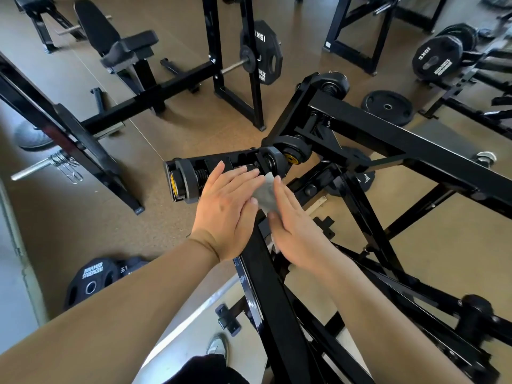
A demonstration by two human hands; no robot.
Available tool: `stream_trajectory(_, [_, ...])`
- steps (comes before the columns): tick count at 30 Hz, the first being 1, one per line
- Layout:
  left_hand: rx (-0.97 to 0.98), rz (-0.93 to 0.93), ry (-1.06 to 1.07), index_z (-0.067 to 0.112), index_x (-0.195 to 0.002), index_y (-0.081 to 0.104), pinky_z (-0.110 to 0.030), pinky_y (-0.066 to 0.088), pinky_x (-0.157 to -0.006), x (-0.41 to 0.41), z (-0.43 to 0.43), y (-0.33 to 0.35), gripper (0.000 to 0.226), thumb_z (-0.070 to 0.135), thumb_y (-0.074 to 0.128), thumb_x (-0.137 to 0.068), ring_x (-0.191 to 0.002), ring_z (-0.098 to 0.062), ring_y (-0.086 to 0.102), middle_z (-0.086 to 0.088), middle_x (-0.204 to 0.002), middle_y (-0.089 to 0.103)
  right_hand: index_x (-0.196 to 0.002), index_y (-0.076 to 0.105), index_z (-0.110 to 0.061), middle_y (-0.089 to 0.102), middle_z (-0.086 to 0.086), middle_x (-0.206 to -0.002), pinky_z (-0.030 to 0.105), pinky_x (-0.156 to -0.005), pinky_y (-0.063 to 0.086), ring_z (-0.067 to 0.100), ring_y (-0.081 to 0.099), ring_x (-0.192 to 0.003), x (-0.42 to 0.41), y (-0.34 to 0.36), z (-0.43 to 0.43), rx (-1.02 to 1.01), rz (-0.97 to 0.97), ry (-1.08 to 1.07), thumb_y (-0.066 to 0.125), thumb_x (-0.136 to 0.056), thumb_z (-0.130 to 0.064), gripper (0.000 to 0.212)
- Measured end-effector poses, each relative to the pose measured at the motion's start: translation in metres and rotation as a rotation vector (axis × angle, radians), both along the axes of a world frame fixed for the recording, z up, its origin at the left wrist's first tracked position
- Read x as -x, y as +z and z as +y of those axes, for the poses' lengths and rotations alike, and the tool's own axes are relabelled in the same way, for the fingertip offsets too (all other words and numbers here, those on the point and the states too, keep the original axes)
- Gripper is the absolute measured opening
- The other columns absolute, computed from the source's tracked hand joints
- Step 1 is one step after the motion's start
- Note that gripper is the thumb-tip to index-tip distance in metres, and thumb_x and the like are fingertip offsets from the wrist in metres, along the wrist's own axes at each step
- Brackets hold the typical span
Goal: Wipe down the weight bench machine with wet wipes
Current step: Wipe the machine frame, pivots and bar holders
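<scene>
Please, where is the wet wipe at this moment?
In the head view, near the centre, the crumpled grey-white wet wipe sits between the left hand and the right hand, at the upper end of the black metal frame beam.

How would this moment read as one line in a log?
step: wiping bar | left hand: flat on wipe | right hand: flat on wipe | wipe: on bar

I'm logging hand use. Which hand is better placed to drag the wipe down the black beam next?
Probably the right hand: it lies flat along the wipe on the beam, with wipe visible at both its ends. The left hand only touches its upper edge.
</scene>
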State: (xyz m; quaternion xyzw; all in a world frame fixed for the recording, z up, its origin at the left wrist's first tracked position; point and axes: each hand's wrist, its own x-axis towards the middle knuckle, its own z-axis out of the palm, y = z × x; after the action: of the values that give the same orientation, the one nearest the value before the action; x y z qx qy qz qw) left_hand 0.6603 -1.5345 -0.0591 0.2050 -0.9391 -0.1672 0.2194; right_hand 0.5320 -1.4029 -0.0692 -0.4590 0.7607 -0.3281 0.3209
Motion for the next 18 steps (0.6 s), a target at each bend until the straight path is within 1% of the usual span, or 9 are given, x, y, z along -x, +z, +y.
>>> stream_trajectory(3, [-0.006, 0.007, -0.003, 0.014, -0.137, 0.065, -0.050, 0.018, -0.126, 0.000, 0.000, -0.001, 0.046, 0.022, 0.041, -0.098, -0.142, -0.016, 0.047, 0.001, -0.145, 0.061, -0.165, -0.010, -0.026, -0.005, -0.018, -0.170, -0.001, -0.101, 0.028, -0.024, 0.016, -0.134, -0.014, -0.003, 0.028, 0.007, -0.047, -0.010, 0.032, -0.112, -0.029, 0.067])
stream_trajectory(4, [-0.008, 0.008, -0.005, 0.014, -0.137, 0.065, -0.050, 0.018, -0.126, 0.001, 0.000, -0.001, 0.046, 0.021, 0.042, -0.098, -0.142, -0.016, 0.047, 0.001, -0.145, 0.061, -0.164, -0.011, -0.025, -0.008, -0.019, -0.170, 0.003, -0.111, 0.026, -0.025, 0.010, -0.139, -0.021, -0.005, 0.037, 0.009, -0.069, -0.014, 0.030, -0.112, -0.029, 0.066])
stream_trajectory(7, [-0.008, 0.002, -0.012, 0.014, -0.136, 0.065, -0.050, 0.018, -0.126, 0.000, -0.001, -0.003, 0.045, 0.021, 0.043, -0.098, -0.143, -0.016, 0.047, 0.002, -0.144, 0.061, -0.163, -0.016, -0.023, -0.014, -0.022, -0.168, 0.031, -0.129, 0.015, 0.001, -0.003, -0.157, -0.035, -0.004, 0.042, 0.007, -0.137, -0.058, 0.031, -0.112, -0.027, 0.069])
stream_trajectory(9, [-0.001, -0.007, -0.009, 0.015, -0.137, 0.065, -0.050, 0.018, -0.126, 0.000, -0.001, -0.002, 0.046, 0.022, 0.042, -0.098, -0.143, -0.016, 0.046, 0.002, -0.144, 0.061, -0.163, -0.014, -0.022, -0.006, -0.014, -0.170, 0.025, -0.126, 0.019, 0.009, 0.010, -0.156, -0.028, 0.001, 0.021, -0.013, -0.124, -0.073, 0.035, -0.111, -0.021, 0.071])
stream_trajectory(11, [0.000, -0.008, -0.016, 0.014, -0.137, 0.065, -0.050, 0.018, -0.126, 0.001, -0.001, -0.002, 0.046, 0.023, 0.042, -0.098, -0.142, -0.017, 0.047, 0.001, -0.144, 0.061, -0.164, -0.009, -0.023, 0.013, -0.008, -0.167, 0.018, -0.107, 0.041, 0.008, 0.045, -0.133, -0.012, 0.005, -0.003, -0.045, -0.057, -0.081, 0.039, -0.111, -0.018, 0.072])
stream_trajectory(12, [0.000, -0.010, -0.016, 0.014, -0.137, 0.065, -0.051, 0.018, -0.126, 0.001, -0.001, -0.002, 0.046, 0.023, 0.042, -0.098, -0.142, -0.018, 0.048, 0.001, -0.144, 0.061, -0.165, -0.006, -0.025, 0.020, -0.008, -0.164, 0.014, -0.094, 0.045, 0.003, 0.052, -0.116, -0.004, 0.006, -0.012, -0.051, -0.067, -0.095, 0.040, -0.110, -0.016, 0.072])
stream_trajectory(14, [0.005, -0.012, -0.018, 0.014, -0.137, 0.065, -0.050, 0.018, -0.126, 0.000, -0.001, -0.002, 0.046, 0.023, 0.042, -0.098, -0.142, -0.018, 0.048, 0.001, -0.144, 0.061, -0.166, -0.002, -0.029, 0.025, -0.009, -0.162, 0.006, -0.082, 0.044, -0.006, 0.052, -0.103, 0.003, 0.005, -0.019, -0.044, -0.107, -0.109, 0.040, -0.110, -0.013, 0.071])
stream_trajectory(16, [0.012, -0.013, -0.017, 0.014, -0.136, 0.065, -0.050, 0.018, -0.126, 0.000, -0.002, -0.002, 0.046, 0.024, 0.042, -0.098, -0.142, -0.018, 0.048, 0.001, -0.144, 0.061, -0.165, -0.003, -0.033, 0.022, -0.008, -0.165, 0.008, -0.088, 0.042, -0.004, 0.050, -0.115, -0.001, 0.005, -0.012, -0.054, -0.105, -0.106, 0.039, -0.110, -0.012, 0.073])
stream_trajectory(18, [0.014, -0.005, -0.019, 0.014, -0.136, 0.065, -0.050, 0.018, -0.126, 0.001, -0.003, -0.003, 0.046, 0.024, 0.041, -0.098, -0.142, -0.018, 0.047, 0.001, -0.144, 0.061, -0.165, -0.003, -0.034, 0.018, -0.007, -0.169, 0.020, -0.112, 0.036, 0.001, 0.035, -0.141, -0.011, 0.004, 0.004, -0.037, -0.108, -0.133, 0.037, -0.110, -0.013, 0.071])
